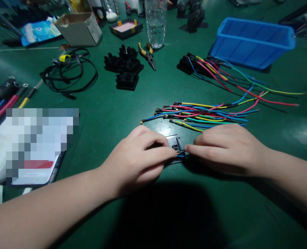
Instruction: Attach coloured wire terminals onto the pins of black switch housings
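Observation:
My left hand (140, 155) is closed around a small black plastic connector housing (174, 142) that rests on the green mat. My right hand (226, 147) pinches a blue wire (180, 156) at the housing's near right corner, fingertips touching those of the left hand. Just beyond both hands lies a loose bundle of short coloured wires (202, 116) with metal terminals on their left ends.
Farther back lie a wired black connector (188, 65) with long coloured leads, a pile of black housings (124, 67), yellow-handled pliers (148, 55), a clear bottle (155, 22), a blue bin (254, 41), a cardboard box (79, 29), coiled black cable (67, 74). A blurred paper (36, 145) lies left.

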The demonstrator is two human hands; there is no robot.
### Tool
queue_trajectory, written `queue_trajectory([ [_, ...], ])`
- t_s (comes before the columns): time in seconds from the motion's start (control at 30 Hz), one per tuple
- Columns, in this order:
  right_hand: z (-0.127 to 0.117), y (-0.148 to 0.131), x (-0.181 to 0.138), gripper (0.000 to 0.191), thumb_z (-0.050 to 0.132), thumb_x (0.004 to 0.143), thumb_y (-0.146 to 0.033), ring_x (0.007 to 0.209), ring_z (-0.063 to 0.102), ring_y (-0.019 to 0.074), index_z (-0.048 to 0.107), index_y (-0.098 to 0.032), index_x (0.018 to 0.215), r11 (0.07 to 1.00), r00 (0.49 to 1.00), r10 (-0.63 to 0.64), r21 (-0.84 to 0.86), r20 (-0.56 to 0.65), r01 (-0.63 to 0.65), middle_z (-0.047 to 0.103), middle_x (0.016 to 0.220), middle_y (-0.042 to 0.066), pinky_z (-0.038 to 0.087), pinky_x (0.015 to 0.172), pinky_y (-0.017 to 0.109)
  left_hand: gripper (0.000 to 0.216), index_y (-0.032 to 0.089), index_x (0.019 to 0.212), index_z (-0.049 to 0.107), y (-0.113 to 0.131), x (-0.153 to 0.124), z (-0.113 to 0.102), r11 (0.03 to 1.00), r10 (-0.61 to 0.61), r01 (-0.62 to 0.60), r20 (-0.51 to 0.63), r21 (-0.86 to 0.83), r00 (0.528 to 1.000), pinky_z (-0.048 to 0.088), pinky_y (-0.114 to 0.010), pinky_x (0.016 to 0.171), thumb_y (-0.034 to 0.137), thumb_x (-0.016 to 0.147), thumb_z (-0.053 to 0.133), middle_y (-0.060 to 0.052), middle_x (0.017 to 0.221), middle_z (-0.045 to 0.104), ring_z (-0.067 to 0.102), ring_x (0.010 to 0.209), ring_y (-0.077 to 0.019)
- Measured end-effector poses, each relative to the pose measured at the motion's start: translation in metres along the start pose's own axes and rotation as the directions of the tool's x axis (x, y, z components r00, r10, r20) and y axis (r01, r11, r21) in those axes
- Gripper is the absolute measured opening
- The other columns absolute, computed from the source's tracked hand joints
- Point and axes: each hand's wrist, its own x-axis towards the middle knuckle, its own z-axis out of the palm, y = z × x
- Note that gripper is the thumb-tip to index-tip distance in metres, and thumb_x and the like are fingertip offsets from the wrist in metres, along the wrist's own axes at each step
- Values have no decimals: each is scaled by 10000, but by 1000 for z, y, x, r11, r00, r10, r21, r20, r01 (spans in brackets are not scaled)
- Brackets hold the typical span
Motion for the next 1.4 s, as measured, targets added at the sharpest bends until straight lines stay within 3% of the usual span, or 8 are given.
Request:
queue_trajectory([
  [0.33, 2, 0, -2, 274, 455, 927, -143, 647, 524, 143, 515, -177, 1192, 999, 1000, 5, 39, -29, -4, 654, 801, 37, 356, 590, 296, 309, 231, 1131, 678, 1, -1, 2, 1000, 15, -14, -11, 22, 1000, 477, -333, 849, 117, 883, 534, -72, 1062, 657, 551, 962, -187],
  [0.57, 1, 1, 0, 232, 500, 911, -164, 622, 515, 145, 542, -165, 1139, 999, 999, -12, 29, -36, 13, 625, 740, 29, 355, 567, 301, 274, 247, 1115, 690, 7, 1, -1, 991, 43, -44, 16, 125, 999, 510, -328, 748, 189, 890, 544, -72, 1070, 693, 600, 906, -200],
  [0.8, -2, 0, 4, 181, 530, 888, -160, 573, 519, 131, 573, -149, 1063, 999, 996, -16, 41, -92, 20, 636, 690, 23, 366, 541, 283, 267, 208, 1100, 665, -2, -3, 3, 996, 92, -91, -48, 28, 995, 499, -318, 825, 137, 858, 579, -82, 1051, 663, 596, 937, -182],
  [0.97, -3, -1, 3, 99, 535, 881, -163, 534, 549, 119, 607, -177, 947, 993, 974, 121, 42, -190, -115, 629, 631, -3, 385, 531, 268, 244, 189, 1078, 648, 1, -1, 1, 997, 72, -72, -37, 7, 997, 500, -289, 850, 112, 856, 582, -74, 1038, 670, 603, 936, -163],
  [1.17, -4, -3, 6, 95, 528, 882, -151, 574, 620, 120, 607, -179, 838, 939, 889, 297, -60, -349, -337, 680, 690, 17, 452, 555, 240, 247, 176, 1050, 652, 2, 0, -1, 997, 80, -81, -27, -5, 996, 488, -298, 852, 75, 837, 576, -73, 1029, 670, 589, 928, -172],
  [1.27, -2, -2, 6, 113, 525, 881, -177, 605, 632, 141, 615, -178, 812, 901, 865, 369, -98, -341, -423, 693, 722, 30, 451, 557, 258, 251, 176, 1037, 648, 2, 1, -1, 997, 71, -72, -17, -4, 997, 484, -309, 860, 65, 830, 560, -72, 1038, 672, 582, 933, -176],
  [1.4, 3, 5, 6, 153, 544, 867, -218, 821, 631, 236, 636, -143, 963, 875, 862, 441, -96, -249, -475, 691, 903, 101, 488, 705, 358, 259, 175, 1028, 639, 3, 2, 0, 999, 52, -52, -15, -1, 999, 480, -313, 866, 54, 819, 543, -65, 1032, 671, 574, 939, -175],
])
